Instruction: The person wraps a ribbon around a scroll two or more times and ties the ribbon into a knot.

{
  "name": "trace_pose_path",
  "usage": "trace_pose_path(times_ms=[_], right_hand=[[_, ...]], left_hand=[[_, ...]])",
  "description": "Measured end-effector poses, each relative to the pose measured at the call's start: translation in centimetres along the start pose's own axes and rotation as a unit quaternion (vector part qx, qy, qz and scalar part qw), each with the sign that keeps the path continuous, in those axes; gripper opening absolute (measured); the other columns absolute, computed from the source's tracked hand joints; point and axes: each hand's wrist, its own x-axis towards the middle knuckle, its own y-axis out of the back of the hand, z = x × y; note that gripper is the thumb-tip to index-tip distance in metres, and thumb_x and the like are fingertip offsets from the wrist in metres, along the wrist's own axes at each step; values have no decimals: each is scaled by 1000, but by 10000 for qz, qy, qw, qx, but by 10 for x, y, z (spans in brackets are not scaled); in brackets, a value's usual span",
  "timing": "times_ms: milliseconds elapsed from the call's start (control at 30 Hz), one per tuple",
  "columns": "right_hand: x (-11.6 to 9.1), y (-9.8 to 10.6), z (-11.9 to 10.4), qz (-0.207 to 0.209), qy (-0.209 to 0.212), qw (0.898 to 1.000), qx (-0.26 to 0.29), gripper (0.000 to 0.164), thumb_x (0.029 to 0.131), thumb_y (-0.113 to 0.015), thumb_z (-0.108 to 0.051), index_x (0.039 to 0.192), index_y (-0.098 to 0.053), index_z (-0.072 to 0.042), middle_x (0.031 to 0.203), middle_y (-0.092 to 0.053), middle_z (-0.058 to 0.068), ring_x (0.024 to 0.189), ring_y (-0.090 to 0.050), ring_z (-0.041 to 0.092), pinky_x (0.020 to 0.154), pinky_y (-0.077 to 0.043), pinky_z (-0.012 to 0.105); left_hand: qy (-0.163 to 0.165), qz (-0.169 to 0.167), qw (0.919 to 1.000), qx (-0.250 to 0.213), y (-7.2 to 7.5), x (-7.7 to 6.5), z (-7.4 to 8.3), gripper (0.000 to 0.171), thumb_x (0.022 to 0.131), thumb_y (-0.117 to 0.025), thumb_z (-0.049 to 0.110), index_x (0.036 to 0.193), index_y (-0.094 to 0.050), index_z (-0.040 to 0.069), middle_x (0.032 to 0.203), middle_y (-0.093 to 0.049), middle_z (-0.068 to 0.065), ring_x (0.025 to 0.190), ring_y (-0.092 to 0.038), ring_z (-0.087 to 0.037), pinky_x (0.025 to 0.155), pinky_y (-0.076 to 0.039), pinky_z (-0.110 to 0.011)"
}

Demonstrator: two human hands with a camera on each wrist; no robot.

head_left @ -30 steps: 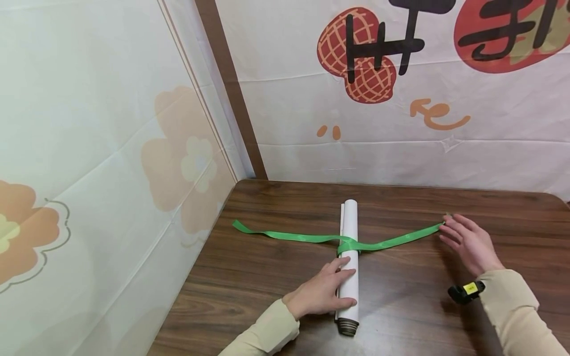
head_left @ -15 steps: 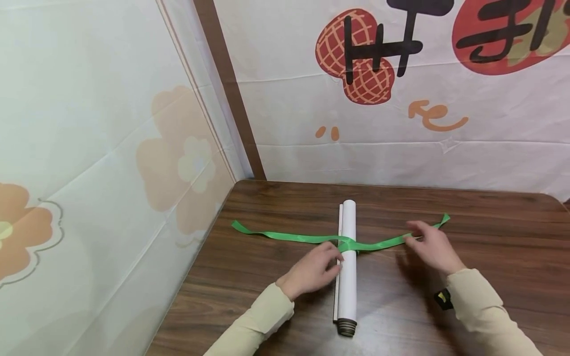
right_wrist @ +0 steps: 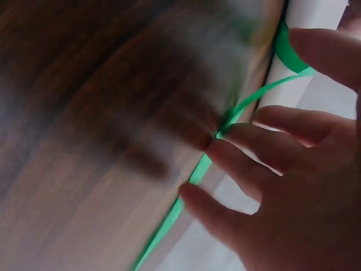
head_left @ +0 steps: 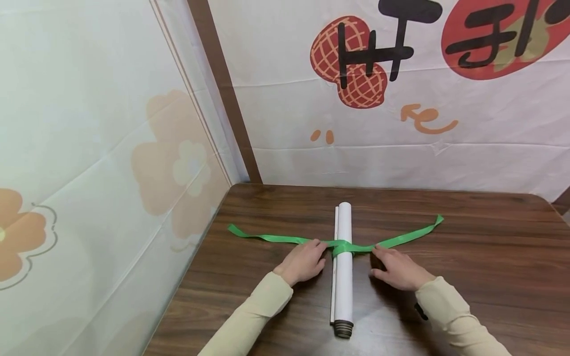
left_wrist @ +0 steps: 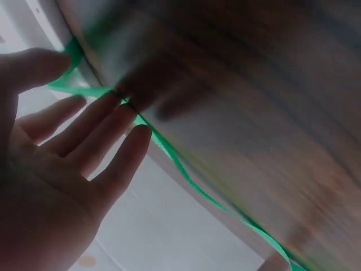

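Note:
A white paper roll (head_left: 344,287) with a dark, layered near end lies lengthwise on the table. Round its middle runs a green ribbon (head_left: 403,239), crossed on top, with one tail stretching to each side. My left hand (head_left: 303,262) is just left of the roll, its fingertips at the left tail; the left wrist view shows the fingers (left_wrist: 121,164) apart and fairly straight, thumb away from them. On the other side, my right hand (head_left: 401,268) has its fingertips at the right tail, close to the roll. Its fingers (right_wrist: 211,212) are spread in the right wrist view, and the thumb stands apart.
The brown wooden table (head_left: 490,257) extends on both sides of the roll. A white printed cloth wall (head_left: 276,113) stands behind its far edge, and another pale wall (head_left: 102,198) with flower prints runs along the left.
My right hand has moved left from the ribbon's far right end to near the roll, letting that end go. My left hand has left the roll and shifted to the ribbon's left tail.

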Motion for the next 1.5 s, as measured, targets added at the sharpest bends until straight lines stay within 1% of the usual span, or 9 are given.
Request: trace_pose_path(times_ms=[133, 267, 400, 600, 800, 967, 1100, 1367, 1500], right_hand=[[-1, 2, 1, 45, -180, 9997, -125, 60, 93, -62, -28, 135, -47, 11, 142, -43, 33, 128, -44, 49, 99, -38, 63], [0, 2, 0, 151, -265, 9993, -234, 58, 92, -62, -29, 134, -49, 10, 139, -46, 32, 126, -47, 48, 97, -38, 64], [4, -1, 0, 274, -329, 9987, -282, 59, 92, -63, -31, 133, -50, 10, 139, -47, 32, 127, -46, 49, 95, -37, 68], [11, -7, -2, 272, -448, 9986, 19, 61, 92, -62, -30, 135, -47, 11, 144, -41, 32, 132, -40, 49, 99, -34, 68], [19, -9, -5, 166, -477, 9979, 399, 62, 94, -60, -30, 138, -43, 11, 146, -37, 33, 134, -36, 49, 100, -32, 69], [24, -11, -7, 275, -334, 9980, 457, 60, 93, -60, -26, 136, -45, 13, 143, -40, 34, 133, -38, 49, 103, -35, 62], [28, -12, -9, 367, -172, 9974, 590, 56, 94, -60, -23, 134, -46, 13, 139, -46, 34, 130, -43, 47, 103, -39, 58], [34, -14, -8, 732, -122, 9886, 1313, 45, 95, -59, -23, 130, -55, 5, 126, -62, 21, 118, -58, 35, 95, -47, 52], [36, -16, -8, 984, 52, 9800, 1727, 37, 94, -61, -21, 125, -60, 0, 119, -64, 16, 106, -60, 30, 86, -50, 42]], left_hand=[[25, -29, 9997, 257, 2, -2, -6, 26, 95, -57, 23, 118, -63, 12, 103, -64, -3, 93, -63, -18, 78, -52, -32], [174, 73, 9998, 9, 7, 1, -9, 26, 96, -57, 23, 117, -65, 11, 103, -64, -2, 91, -61, -17, 75, -51, -31], [299, 248, 9960, -800, 12, 11, -5, 32, 98, -54, 24, 125, -62, 10, 118, -63, -4, 106, -61, -18, 87, -51, -33], [435, -30, 9754, -2160, 13, 32, 4, 43, 99, -52, 28, 138, -51, 10, 133, -59, -6, 126, -54, -20, 108, -39, -42], [681, -295, 9608, -2671, 8, 45, 5, 34, 92, -64, 27, 121, -60, 10, 99, -69, 0, 89, -61, -11, 95, -38, -44], [837, -617, 9480, -3007, 11, 50, 3, 25, 87, -69, 24, 107, -63, 9, 81, -63, 3, 68, -53, -7, 76, -43, -30], [818, -819, 9450, -3060, 14, 54, 3, 18, 86, -70, 21, 99, -66, 10, 79, -59, 3, 66, -51, -8, 62, -42, -21], [700, -735, 9408, -3235, 20, 61, 8, 17, 88, -66, 8, 104, -67, 11, 87, -65, 2, 73, -53, -7, 66, -43, -20], [634, -562, 9379, -3363, 21, 63, 11, 21, 88, -64, 5, 107, -67, 11, 89, -68, -1, 75, -55, -7, 66, -44, -19]])
